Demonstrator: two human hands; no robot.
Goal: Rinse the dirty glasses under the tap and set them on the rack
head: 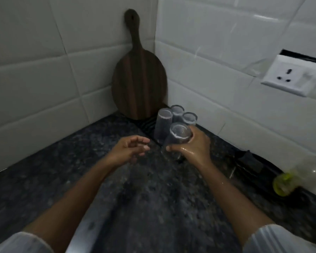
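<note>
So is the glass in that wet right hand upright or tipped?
Tipped and upside down. The glass leans left in the right hand, base uppermost, unlike the three glasses standing inverted behind it.

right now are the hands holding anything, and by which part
The right hand grips an upturned glass round its side wall, thumb on the near side, beside three glasses on the rack. The left hand holds nothing, fingers loosely curled.

Three upturned glasses [173, 118] stand clustered before the chopping board [139, 77] (which leans in the wall corner).
</note>
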